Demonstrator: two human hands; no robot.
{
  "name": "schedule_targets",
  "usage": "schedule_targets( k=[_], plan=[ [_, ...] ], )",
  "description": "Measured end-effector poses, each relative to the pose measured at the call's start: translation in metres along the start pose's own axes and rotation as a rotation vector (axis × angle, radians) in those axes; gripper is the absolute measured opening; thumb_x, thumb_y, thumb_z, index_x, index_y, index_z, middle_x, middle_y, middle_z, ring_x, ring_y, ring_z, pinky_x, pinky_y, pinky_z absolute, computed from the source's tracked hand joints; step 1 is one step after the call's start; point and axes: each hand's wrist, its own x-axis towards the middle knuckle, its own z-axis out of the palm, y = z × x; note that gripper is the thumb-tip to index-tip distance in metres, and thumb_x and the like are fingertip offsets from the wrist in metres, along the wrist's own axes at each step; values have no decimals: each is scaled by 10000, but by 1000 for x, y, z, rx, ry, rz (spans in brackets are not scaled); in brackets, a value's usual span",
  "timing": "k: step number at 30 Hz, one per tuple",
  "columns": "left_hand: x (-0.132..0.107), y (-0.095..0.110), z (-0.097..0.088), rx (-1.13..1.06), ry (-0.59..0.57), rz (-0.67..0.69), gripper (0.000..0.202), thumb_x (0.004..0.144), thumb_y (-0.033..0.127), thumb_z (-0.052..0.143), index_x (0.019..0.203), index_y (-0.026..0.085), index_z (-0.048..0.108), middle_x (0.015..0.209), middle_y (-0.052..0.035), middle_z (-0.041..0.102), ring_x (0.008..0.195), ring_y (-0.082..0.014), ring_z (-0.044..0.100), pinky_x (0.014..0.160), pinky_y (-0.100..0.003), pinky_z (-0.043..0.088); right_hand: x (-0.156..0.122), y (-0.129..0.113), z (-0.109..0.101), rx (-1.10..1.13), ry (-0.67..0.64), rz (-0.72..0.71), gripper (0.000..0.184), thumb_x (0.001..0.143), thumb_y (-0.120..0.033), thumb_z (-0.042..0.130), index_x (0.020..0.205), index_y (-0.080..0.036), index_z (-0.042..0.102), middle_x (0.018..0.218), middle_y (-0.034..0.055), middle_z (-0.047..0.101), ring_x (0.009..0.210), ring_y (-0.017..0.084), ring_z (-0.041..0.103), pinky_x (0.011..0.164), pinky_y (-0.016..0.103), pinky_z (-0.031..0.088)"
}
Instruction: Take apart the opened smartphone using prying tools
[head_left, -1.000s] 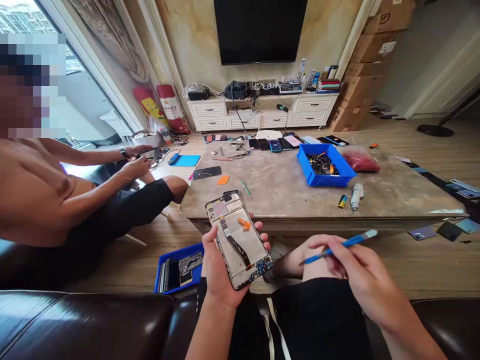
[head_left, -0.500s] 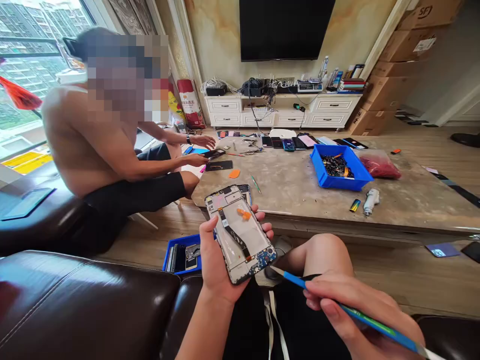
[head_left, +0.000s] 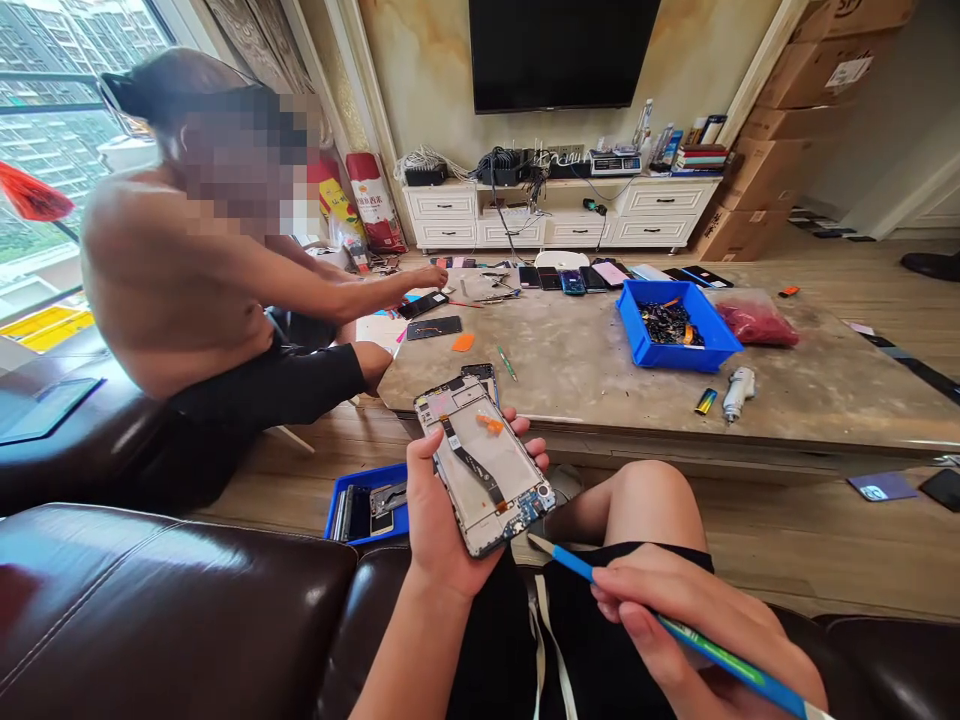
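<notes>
My left hand (head_left: 439, 515) is closed around an opened phone (head_left: 469, 510), tilted with its inside facing me. A dark ribbon cable (head_left: 469, 465) crosses its bare frame to a blue circuit board (head_left: 525, 510) at the lower end. An orange tab (head_left: 490, 424) lies across the upper part. In my right hand (head_left: 705, 610) is a slim blue pen-shaped tool (head_left: 574, 563), pinched between thumb and fingers. Its pale pointed tip is just below the board end, seemingly apart from the phone. Behind the phone, another dark phone part (head_left: 480, 377) shows on the table edge.
Across the stone-topped table (head_left: 570, 390) stand a blue bin (head_left: 649, 355) of small parts, a red-filled bag (head_left: 759, 322), a white tool (head_left: 739, 393) and several phones. A co-worker (head_left: 187, 270) sits at left, an arm over the table. A blue floor bin (head_left: 367, 542) holds phone parts.
My right hand and the tool have shifted slightly left, the tip now below the phone's end. The phone stays in my left hand. The co-worker has leaned forward, one hand reaching farther over the table.
</notes>
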Motion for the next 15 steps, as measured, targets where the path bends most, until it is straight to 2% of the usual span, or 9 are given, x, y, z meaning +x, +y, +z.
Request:
schedule_targets(
  k=[15],
  plan=[
    [1,-7,2,29,50,0,516,905,432,481,1168,41,691,1126,-207,711,909,-324,717,875,-457,589,-8,9,-3,-38,33,1,179,932,-106,624,1025,-224,722,881,-13,733,746,99,709,700,118,585]
  ],
)
